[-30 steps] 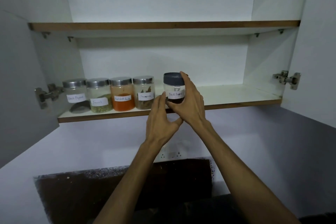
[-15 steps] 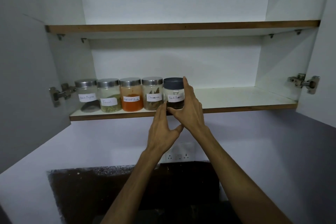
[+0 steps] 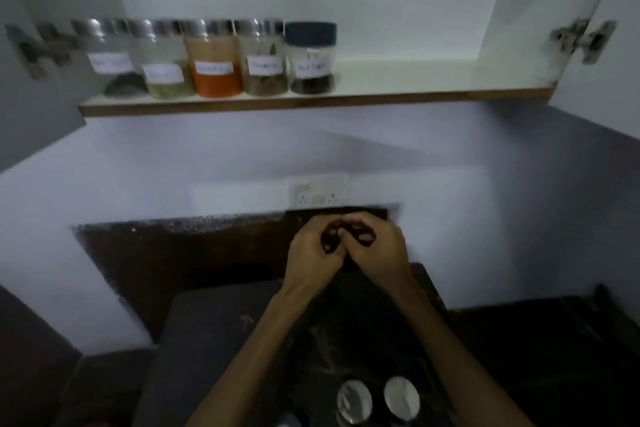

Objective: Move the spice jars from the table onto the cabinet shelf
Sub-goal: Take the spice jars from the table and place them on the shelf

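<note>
Five spice jars stand in a single row at the left end of the cabinet shelf, close to its front edge, each touching or just beside its neighbour. From the left end: a jar with dark contents, a jar with greenish contents, a jar with orange powder, a jar with brown contents, and a dark-lidded jar with dark contents. The first four carry metal lids. Each jar bears a white label; the lettering is too blurred to read. All five stand upright. The right part of the shelf carries nothing that can be made out.

Two further jars remain on the desk, near its front edge, side by side; only their round metal lids are visible from above.

Both hands are held together above the back part of the desk, well below the shelf and apart from every jar. The left hand has its fingers curled inward. The right hand likewise has its fingers curled, and its fingertips meet those of the left hand. Neither hand holds a jar or any other object. Motion blur softens the finger detail.

A double wall socket sits on the wall between the shelf and the desk, directly above the hands. A door hinge is mounted at the right end of the shelf, and another hinge at the left end.
</note>
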